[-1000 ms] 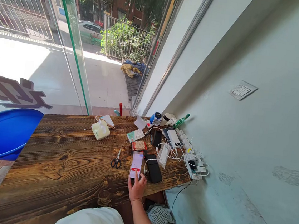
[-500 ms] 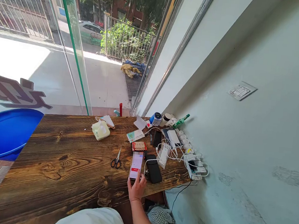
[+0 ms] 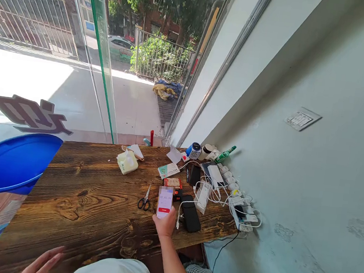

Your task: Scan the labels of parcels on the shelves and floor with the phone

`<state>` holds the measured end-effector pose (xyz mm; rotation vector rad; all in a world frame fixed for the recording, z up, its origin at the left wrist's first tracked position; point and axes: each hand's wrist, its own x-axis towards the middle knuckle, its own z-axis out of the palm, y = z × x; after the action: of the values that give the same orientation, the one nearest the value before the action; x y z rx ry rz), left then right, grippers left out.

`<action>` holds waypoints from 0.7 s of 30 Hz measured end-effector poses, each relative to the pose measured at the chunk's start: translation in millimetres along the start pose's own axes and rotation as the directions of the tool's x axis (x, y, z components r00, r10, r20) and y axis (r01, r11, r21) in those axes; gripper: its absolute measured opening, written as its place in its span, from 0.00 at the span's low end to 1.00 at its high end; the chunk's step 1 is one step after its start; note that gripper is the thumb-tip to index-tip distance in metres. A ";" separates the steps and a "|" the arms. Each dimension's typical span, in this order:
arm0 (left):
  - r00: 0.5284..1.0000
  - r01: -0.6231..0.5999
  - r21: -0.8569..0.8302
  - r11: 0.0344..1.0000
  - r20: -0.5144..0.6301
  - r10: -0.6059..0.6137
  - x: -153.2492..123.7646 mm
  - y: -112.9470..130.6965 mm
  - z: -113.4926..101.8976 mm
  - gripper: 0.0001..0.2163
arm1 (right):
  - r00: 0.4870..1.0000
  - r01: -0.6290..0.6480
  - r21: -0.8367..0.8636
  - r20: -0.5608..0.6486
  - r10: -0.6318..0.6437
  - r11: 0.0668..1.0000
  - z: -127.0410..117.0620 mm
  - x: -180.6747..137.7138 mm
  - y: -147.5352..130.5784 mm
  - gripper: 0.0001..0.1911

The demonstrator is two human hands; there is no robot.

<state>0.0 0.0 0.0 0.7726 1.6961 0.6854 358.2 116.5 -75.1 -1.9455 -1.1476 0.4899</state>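
The wooden table (image 3: 71,211) fills the lower middle of the view, and its near edge is covered by the person's white clothing. At the far left a blue basin (image 3: 8,162) is cut off by the frame, so only 1 part of its rim shows.

The right hand (image 3: 165,223) is at the lower end of a lit phone (image 3: 165,202) that lies near the table's near edge, between the scissors (image 3: 144,200) on its left and a black power bank (image 3: 192,207) on its right. The fingers are curled at the phone's bottom edge and the thumb seems to be on the screen; I cannot tell if the hand really grips the phone or only touches it. The upper part of the screen is blurred and cannot be read.

The left hand (image 3: 43,263) comes in at the bottom edge, flat and open with fingers spread, holding nothing; its wrist is cut off.

Along the wall a white power strip (image 3: 240,204) carries several plugs, and the white cables (image 3: 210,192) are tangled so their ends are hard to follow
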 end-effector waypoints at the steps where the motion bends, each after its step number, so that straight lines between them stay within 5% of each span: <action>1: 0.998 0.017 -0.070 0.997 0.059 -0.013 2.7 15.1 13.6 0.33 | 0.999 0.010 0.074 0.050 -0.014 0.997 -1.3 -4.0 -16.3 0.20; 5: 0.935 0.103 -0.400 0.911 0.351 0.048 -6.0 102.6 78.4 0.35 | 0.939 -0.001 0.414 0.314 -0.142 0.910 -6.4 -31.1 -92.7 0.36; 7: 0.843 0.116 -0.556 0.823 0.493 0.214 -14.2 141.4 102.9 0.37 | 0.878 -0.059 0.548 0.427 -0.218 0.835 -13.0 -43.6 -127.7 0.36; 8: 0.801 0.135 -0.613 0.778 0.529 0.278 -17.4 154.8 110.6 0.40 | 0.845 -0.094 0.592 0.473 -0.250 0.800 -18.0 -48.0 -142.2 0.35; 9: 0.812 0.133 -0.662 0.738 0.499 0.302 -19.9 163.6 115.1 0.43 | 0.810 -0.135 0.628 0.515 -0.280 0.766 -23.9 -50.8 -154.2 0.37; 15: 0.828 0.081 -0.746 0.661 0.419 0.372 -32.8 156.5 107.0 0.50 | 0.537 -0.431 0.682 0.720 -0.439 0.591 -59.3 -44.2 -183.3 0.48; 21: 0.854 -0.062 -0.750 0.658 0.302 0.424 -57.3 144.0 114.1 0.54 | 0.476 -0.530 0.616 0.785 -0.397 0.583 -62.3 -34.8 -183.1 0.35</action>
<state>143.3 51.1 117.9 0.5277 0.7588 1.1719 282.3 106.9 106.0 -0.7580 -1.0447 1.9169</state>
